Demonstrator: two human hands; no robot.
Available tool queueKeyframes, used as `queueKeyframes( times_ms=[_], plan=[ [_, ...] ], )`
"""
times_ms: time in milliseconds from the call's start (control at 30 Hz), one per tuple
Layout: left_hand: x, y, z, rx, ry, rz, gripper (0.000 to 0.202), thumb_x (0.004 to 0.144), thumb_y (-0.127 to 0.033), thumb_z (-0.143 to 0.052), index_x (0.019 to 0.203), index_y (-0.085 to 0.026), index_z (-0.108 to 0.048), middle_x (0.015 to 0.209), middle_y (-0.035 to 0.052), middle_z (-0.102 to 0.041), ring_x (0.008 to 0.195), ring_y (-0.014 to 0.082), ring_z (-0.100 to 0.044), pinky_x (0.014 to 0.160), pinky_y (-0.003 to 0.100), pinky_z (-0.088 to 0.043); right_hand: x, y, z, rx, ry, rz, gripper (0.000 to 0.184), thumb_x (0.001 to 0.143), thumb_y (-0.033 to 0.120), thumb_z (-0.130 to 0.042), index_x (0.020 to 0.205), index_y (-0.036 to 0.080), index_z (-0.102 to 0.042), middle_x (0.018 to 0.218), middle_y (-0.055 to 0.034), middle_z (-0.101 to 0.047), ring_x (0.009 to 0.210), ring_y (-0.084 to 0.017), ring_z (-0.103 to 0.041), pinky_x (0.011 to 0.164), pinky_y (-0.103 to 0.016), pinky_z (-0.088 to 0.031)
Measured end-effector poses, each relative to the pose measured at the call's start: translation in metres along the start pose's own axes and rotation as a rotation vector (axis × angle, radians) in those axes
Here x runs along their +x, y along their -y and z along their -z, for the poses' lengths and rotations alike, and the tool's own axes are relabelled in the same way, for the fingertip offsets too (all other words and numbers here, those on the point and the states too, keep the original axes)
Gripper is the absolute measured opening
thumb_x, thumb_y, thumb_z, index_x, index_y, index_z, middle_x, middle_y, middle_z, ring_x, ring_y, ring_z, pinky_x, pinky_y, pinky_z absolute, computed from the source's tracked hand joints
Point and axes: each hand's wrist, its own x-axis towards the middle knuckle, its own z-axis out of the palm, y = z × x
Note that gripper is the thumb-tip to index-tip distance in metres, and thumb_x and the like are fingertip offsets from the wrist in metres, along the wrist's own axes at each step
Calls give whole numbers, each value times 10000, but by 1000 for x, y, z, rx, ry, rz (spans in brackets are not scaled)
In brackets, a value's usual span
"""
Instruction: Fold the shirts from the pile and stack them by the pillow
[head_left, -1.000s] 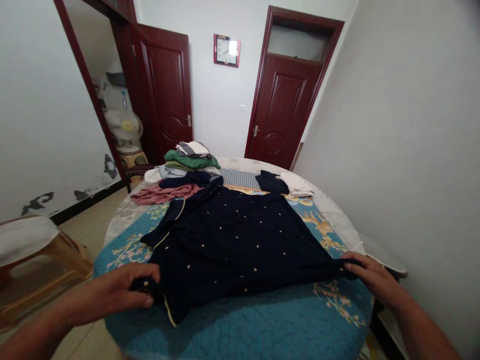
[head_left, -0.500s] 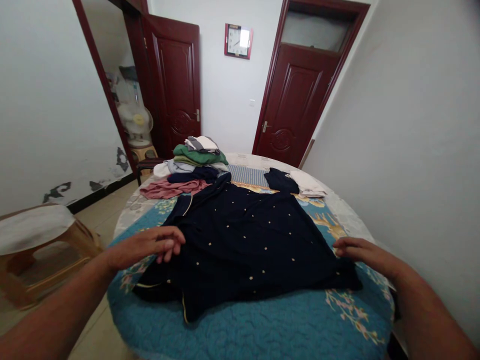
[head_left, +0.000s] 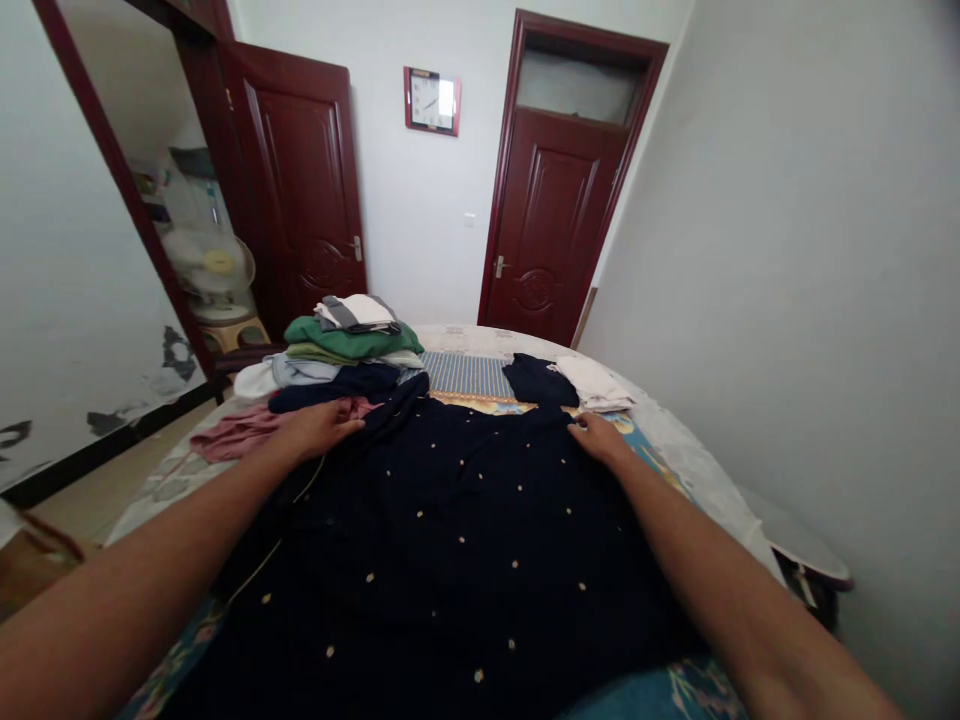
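Head view: two hands at the far side of a dotted navy garment (head_left: 465, 510).
Left hand (head_left: 326, 427) pinches its far left part, beside the pink cloth (head_left: 240, 432); right hand (head_left: 596, 435) pinches its far right corner, near the folded white cloth (head_left: 592, 382). The garment lies spread over the worktop (head_left: 679, 432), near stacked clothes (head_left: 352, 342).

Soft, rather dim illumination, with white glare on the square, red-framed wall clock (head_left: 424, 100). Wide-angle distortion tilts the right-hand dark-red panelled wooden door (head_left: 555, 220); the navy, pale-dotted cloth garment (head_left: 450, 510) appears nearly black.
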Motion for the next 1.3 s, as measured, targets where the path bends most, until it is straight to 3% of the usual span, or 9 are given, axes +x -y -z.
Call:
queueKeyframes(
  times_ms=[167, 267, 367, 500, 667, 933, 1067, 1167, 1300],
  plan=[
    [53, -19, -23, 46, 149, -14, 660, 825, -723, -494, 1123, -191, -746, 1171, 171, -759, 1072, 335, -705, 856, 337, -498, 59, 14, -19, 60, -16, -45, 581, 929, 515, -580, 1357, 124, -628, 1292, -191, -696, 1207, -324, -642, 999, -380, -463],
    [71, -30, -34, 72, 139, 56, 707, 803, -765, -491, 1098, -180, -760, 1155, 204, -756, 1068, 377, -701, 856, 383, -508, 83, 24, -32, 73, 41, -40, 417, 874, 420, -638, 1174, 147, -732, 1196, -160, -734, 1137, -309, -665, 932, -348, -480],
    [85, -42, -46, 82, 83, 53, 675, 770, -757, -561, 1121, -217, -760, 1187, 190, -751, 1114, 399, -679, 882, 414, -509, 95, 29, -41, 101, 114, -3, 176, 825, 290, -632, 859, 191, -774, 907, -80, -767, 931, -242, -694, 800, -295, -485],
    [109, -57, -53, 46, 27, 17, 368, 807, -509, -633, 937, -205, -794, 1083, 149, -782, 1056, 332, -703, 888, 351, -514, 109, 19, -37, 144, 168, 54, 175, 796, 324, -637, 714, 200, -730, 721, -27, -710, 769, -192, -648, 687, -266, -450],
    [140, -51, -34, -15, -147, 140, 457, 944, -358, -404, 1088, -113, -763, 1171, 196, -751, 1107, 327, -680, 932, 376, -508, 130, -7, -16, 204, -283, -129, 385, 895, 412, -459, 879, 169, -757, 852, -101, -740, 834, -239, -630, 716, -312, -446],
    [139, -37, -48, -84, -224, 228, 427, 941, -393, -449, 1144, -158, -742, 1246, 166, -734, 1147, 335, -664, 968, 397, -502, 127, -30, -42, 275, -286, -189, 266, 795, 382, -578, 812, 211, -781, 834, -75, -758, 886, -264, -658, 768, -316, -463],
    [147, -39, -40, -126, -226, 260, 373, 923, -305, -483, 1094, -78, -725, 1230, 222, -720, 1100, 306, -667, 936, 375, -477, 129, -30, -42, 349, -338, -217, 329, 809, 415, -552, 870, 186, -780, 893, -92, -767, 918, -282, -666, 810, -338, -489],
    [153, -39, -28, -170, -224, 232, 359, 894, -230, -493, 1064, 16, -692, 1157, 249, -715, 1018, 261, -654, 874, 367, -446, 130, -20, -31, 589, -333, -146, 338, 810, 471, -550, 897, 193, -722, 910, -72, -757, 919, -263, -668, 824, -328, -517],
    [153, -40, -32, -261, -204, 132, 309, 841, -194, -528, 951, 43, -691, 889, 153, -734, 854, 188, -615, 796, 333, -427, 118, -9, -14, 1039, -102, -91, 228, 726, 449, -589, 783, 228, -575, 773, -46, -705, 804, -237, -664, 757, -317, -555]
  ],
)
